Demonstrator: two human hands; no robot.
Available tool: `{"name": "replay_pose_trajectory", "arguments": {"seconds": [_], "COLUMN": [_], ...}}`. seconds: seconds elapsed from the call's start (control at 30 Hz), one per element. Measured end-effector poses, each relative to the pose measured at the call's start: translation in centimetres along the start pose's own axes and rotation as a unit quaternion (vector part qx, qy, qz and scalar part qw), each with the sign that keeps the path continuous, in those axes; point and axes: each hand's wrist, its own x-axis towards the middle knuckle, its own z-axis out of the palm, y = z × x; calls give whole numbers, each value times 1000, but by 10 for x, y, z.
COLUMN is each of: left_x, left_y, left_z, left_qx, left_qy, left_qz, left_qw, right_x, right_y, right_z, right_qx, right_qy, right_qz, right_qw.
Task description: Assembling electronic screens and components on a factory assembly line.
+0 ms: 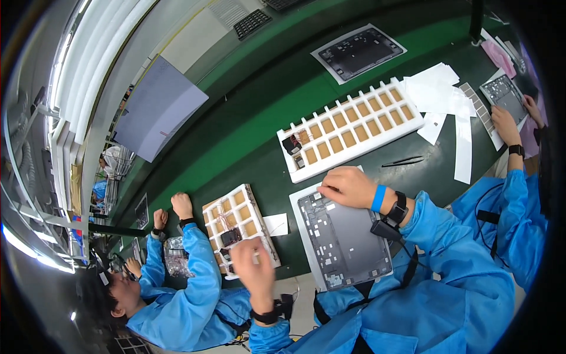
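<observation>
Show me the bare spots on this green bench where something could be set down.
Free: green mat between the long white tray and the far dark panel. Crowded: near edge, with grey panel, small tray and both hands.

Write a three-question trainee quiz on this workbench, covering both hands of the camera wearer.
1. True or false: the right hand rests on the upper end of the grey panel.
2. The left hand is raised over: A) the small compartment tray; B) the long white tray; C) the black tweezers.
3. Fill in: the wristband on the right wrist is coloured ___.
Key: 1 true; 2 A; 3 blue.
</observation>
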Motion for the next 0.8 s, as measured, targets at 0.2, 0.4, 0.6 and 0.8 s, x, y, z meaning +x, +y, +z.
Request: {"name": "replay_pose_trajectory", "arguments": {"seconds": [0.2,0.4,0.6,0.8], "left_x": [-23,-6,3,-10], "left_y": [-84,-66,-70,-87], "left_z": [1,-3,-3,5], "left_qx": [36,47,59,39], "left_qy": [-124,-197,-225,-182], "left_qz": [-34,-40,-16,-34], "left_qw": [991,978,972,982], "right_x": [3,1,2,4], "right_y": [-3,0,-4,-2], "right_z": [-1,1,-4,0], "right_qx": [-19,-45,-49,-34], "right_qy": [25,17,-2,6], "right_qz": [-23,-28,-9,-3], "right_qw": [999,998,999,999]}}
